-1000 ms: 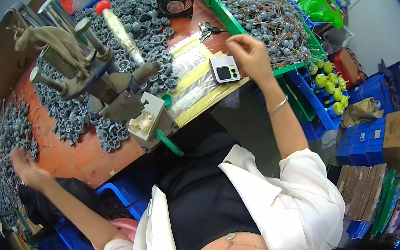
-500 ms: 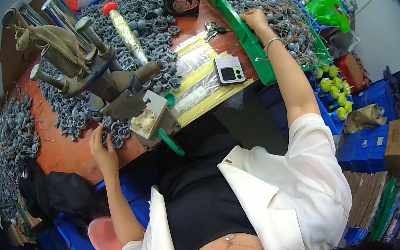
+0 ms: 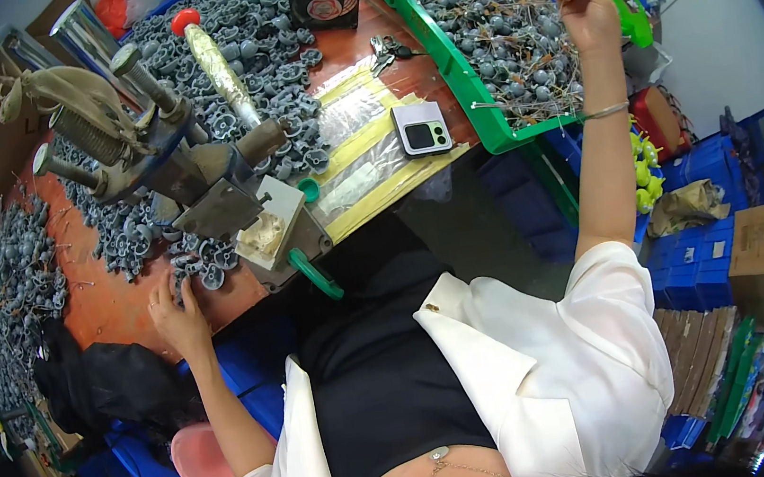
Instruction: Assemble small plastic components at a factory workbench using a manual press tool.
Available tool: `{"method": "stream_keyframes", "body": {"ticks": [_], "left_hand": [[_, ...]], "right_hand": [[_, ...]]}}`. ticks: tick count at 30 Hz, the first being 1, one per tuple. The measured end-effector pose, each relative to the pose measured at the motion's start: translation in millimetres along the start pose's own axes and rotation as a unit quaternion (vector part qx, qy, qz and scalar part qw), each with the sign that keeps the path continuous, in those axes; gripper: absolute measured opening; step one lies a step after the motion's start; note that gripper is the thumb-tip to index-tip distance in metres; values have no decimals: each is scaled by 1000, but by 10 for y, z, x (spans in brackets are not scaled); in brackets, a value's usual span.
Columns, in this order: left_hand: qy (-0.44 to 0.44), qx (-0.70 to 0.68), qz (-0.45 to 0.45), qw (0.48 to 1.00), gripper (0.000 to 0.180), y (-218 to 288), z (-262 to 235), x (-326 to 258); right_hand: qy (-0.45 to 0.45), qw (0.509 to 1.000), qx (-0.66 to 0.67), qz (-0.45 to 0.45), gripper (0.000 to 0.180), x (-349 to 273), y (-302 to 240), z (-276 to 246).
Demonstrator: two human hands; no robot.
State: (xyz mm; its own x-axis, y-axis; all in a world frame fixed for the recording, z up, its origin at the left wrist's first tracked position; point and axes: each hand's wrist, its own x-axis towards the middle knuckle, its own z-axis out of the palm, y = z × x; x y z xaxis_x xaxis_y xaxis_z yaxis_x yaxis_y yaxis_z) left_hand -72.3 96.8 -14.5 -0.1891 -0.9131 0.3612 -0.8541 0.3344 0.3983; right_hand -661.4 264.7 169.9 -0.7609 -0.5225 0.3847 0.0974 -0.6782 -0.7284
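My left hand [image 3: 178,313] rests on the red-brown worktable [image 3: 114,305] near its front edge, fingers spread and touching grey round metal parts [image 3: 205,272] next to the hand press [image 3: 172,159]. My right hand [image 3: 586,8] is raised far out over the green tray [image 3: 482,121] of grey wired parts [image 3: 489,25], fingers loosely curled; whether it holds a small part I cannot tell. A bracelet sits on that wrist.
A folded phone [image 3: 421,127] lies on taped plastic sheets [image 3: 362,155]. A small black fan [image 3: 324,0] stands at the back. More grey parts pile at far left [image 3: 1,285]. Blue crates [image 3: 698,247] and cardboard [image 3: 755,250] line the right side.
My right hand has lifted from the green tray and swung outward to the right. My left hand has shifted slightly along the table's front edge among the grey parts.
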Motion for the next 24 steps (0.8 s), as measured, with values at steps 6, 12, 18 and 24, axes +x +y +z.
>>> {"method": "stream_keyframes", "body": {"ticks": [6, 12, 18, 24], "left_hand": [[16, -184, -52, 981, 22, -52, 99, 0], [65, -142, -50, 986, 38, -18, 92, 34], [-20, -149, -80, 985, 34, -77, -24, -206], [32, -289, -146, 945, 28, -107, -83, -193]], "right_hand": [[-171, 960, 196, 100, 40, -545, 156, 320], [-214, 934, 184, 219, 21, -1801, 417, 814], [-293, 879, 61, 372, 26, -2679, 946, 1182], [-349, 845, -57, 401, 18, -2811, 1041, 1319]]}}
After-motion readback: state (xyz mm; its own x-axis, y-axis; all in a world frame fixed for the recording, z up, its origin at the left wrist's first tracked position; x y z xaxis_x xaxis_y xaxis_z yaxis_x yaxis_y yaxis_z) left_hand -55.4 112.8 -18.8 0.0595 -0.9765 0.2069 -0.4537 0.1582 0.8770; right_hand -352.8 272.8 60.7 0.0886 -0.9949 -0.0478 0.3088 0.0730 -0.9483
